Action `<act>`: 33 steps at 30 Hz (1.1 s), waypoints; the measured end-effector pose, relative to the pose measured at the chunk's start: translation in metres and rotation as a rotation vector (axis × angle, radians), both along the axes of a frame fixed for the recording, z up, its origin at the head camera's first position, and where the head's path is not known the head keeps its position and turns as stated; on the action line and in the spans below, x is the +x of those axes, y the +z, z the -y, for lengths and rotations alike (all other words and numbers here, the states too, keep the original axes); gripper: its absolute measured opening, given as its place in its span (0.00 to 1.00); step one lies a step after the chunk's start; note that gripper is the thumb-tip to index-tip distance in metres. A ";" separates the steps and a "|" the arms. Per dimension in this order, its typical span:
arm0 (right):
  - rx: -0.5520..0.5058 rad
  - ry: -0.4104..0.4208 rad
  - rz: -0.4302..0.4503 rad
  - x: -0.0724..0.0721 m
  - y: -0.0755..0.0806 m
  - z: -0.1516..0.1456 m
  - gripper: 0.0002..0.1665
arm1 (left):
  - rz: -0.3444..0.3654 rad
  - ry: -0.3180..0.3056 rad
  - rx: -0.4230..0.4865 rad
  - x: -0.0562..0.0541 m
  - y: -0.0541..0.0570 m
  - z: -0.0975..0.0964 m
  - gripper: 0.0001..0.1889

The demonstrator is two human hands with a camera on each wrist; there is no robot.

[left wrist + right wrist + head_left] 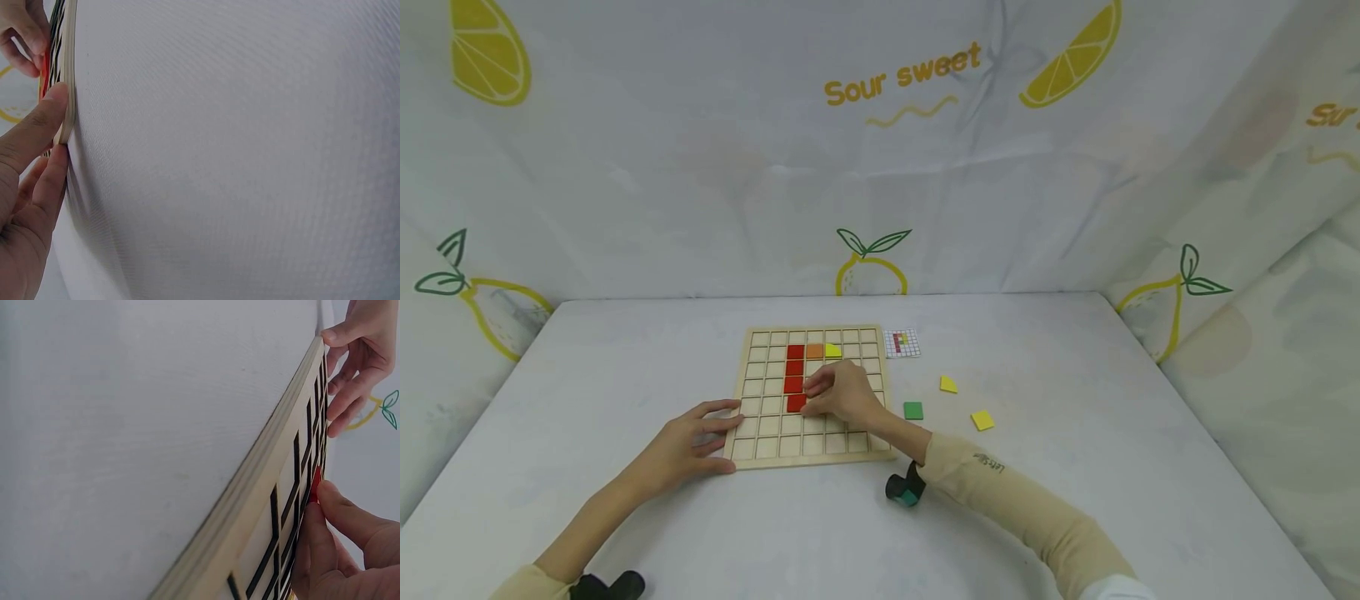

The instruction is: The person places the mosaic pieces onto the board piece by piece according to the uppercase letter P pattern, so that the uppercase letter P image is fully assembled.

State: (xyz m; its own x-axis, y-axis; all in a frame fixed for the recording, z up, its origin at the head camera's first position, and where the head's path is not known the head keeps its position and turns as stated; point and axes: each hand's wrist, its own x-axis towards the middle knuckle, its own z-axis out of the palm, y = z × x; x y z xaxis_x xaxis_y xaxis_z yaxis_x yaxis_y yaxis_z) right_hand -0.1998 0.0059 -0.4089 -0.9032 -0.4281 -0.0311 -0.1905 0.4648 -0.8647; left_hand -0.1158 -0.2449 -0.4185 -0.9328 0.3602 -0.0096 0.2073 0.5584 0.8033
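**Hands at a wooden grid board**

White table (1075, 500), lemon-print cloth behind. Head view: left hand (688, 442), fingers relaxed, rests on the grid board (760, 450); right hand (842, 392) pinches a red tile (795, 403). Nearby lie a pattern card (901, 342), green tile (913, 410), yellow tiles (982, 420).

Left wrist: thumb (37, 125) presses the board's edge.

Right wrist: fingertips (331, 494) touch red.

1. A white table (1075, 500) carries everything.
2. A wooden grid board (760, 446) lies flat on it, under both hands.
3. A small pattern card (901, 342) lies just beyond the board's far corner, past the right hand (842, 393).
4. A green tile (913, 410) lies close beside that hand's wrist.
5. A yellow triangle (948, 384) and a yellow square (982, 420) lie farther out to the right.
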 end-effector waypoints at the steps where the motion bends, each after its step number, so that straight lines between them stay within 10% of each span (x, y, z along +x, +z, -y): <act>1: -0.004 0.002 0.000 0.000 0.000 0.000 0.14 | 0.004 0.001 0.003 0.000 0.000 0.000 0.33; 22: -0.027 0.009 0.031 0.000 0.000 0.000 0.10 | 0.006 0.003 0.006 0.001 0.001 -0.002 0.34; 33: -0.168 -0.041 0.226 0.001 0.014 -0.034 0.15 | -0.012 0.002 -0.010 0.001 0.002 -0.002 0.34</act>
